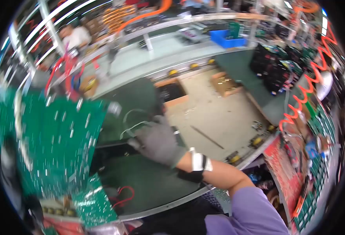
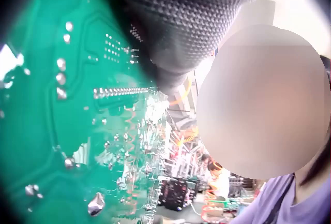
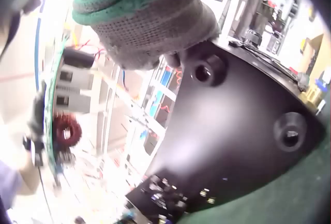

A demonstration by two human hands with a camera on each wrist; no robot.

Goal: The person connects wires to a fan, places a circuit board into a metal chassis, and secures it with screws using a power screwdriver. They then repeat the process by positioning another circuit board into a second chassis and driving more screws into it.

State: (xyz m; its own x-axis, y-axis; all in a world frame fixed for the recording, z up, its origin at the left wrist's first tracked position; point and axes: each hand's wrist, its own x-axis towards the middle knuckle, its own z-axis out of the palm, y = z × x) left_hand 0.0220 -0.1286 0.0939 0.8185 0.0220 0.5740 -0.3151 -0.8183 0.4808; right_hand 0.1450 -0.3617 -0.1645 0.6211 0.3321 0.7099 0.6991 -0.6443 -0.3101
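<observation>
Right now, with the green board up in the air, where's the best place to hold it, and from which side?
Take the board by its bare edge, coming from the solder face. That face is flat, with only low solder points, while the other face carries a tall coil that stands out. The left hand lies on the flat face.

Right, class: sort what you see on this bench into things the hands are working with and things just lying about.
In hand:
- green circuit board, held up by the left hand
- black housing, gripped at its edge by the right hand

Lying about:
- blue bin
- cardboard box
- orange coiled hose
</observation>
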